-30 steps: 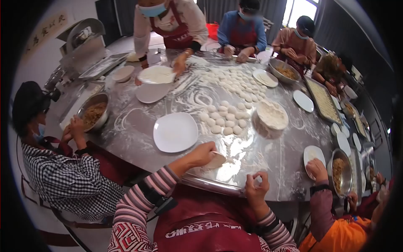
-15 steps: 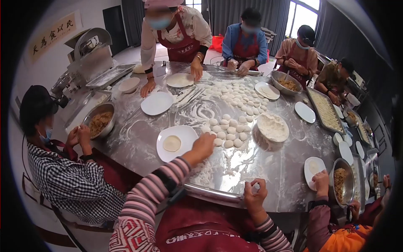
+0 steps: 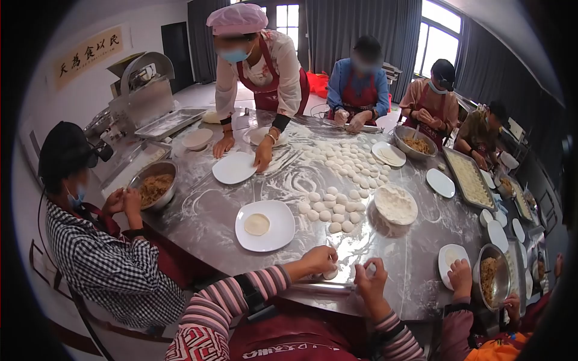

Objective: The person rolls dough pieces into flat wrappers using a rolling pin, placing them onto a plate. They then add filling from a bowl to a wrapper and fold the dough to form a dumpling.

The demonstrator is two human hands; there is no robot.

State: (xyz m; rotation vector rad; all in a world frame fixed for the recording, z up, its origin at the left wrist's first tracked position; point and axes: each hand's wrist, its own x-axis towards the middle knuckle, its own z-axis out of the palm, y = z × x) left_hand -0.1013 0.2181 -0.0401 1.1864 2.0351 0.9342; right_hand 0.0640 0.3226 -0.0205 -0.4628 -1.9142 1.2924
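At the near edge of the floured steel worktop (image 3: 415, 265), the left hand (image 3: 319, 260) curls its fingers around a small dough piece (image 3: 330, 274), pinching it against the surface. The right hand (image 3: 370, 278) sits just beside it, fingers bent inward and loosely closed, thumb and forefinger nearly meeting; whether it grips anything cannot be told. A white plate (image 3: 265, 225) bearing one flat dough round (image 3: 257, 224) lies further in, left of a cluster of dough balls (image 3: 328, 210).
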